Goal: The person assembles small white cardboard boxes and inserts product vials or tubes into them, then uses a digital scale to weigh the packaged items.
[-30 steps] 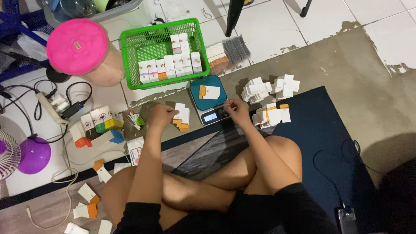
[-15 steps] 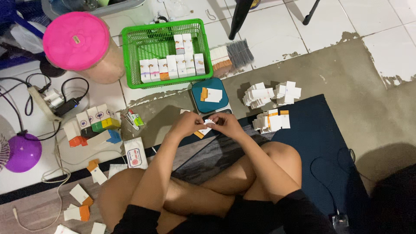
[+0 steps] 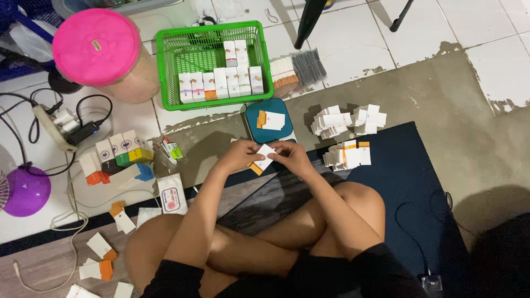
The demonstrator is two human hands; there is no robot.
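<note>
Left hand and right hand both pinch a flat white-and-orange cardboard carton blank just at 6 o'clock of the teal digital scale. Fingers closed on opposite edges. Likely light, thin, easily creased; best held by edges.

Home floor, small-box packing

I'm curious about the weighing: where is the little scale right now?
The scale sits on the floor just beyond both hands, in front of the green basket, with a small white-and-orange box lying on it.
</note>
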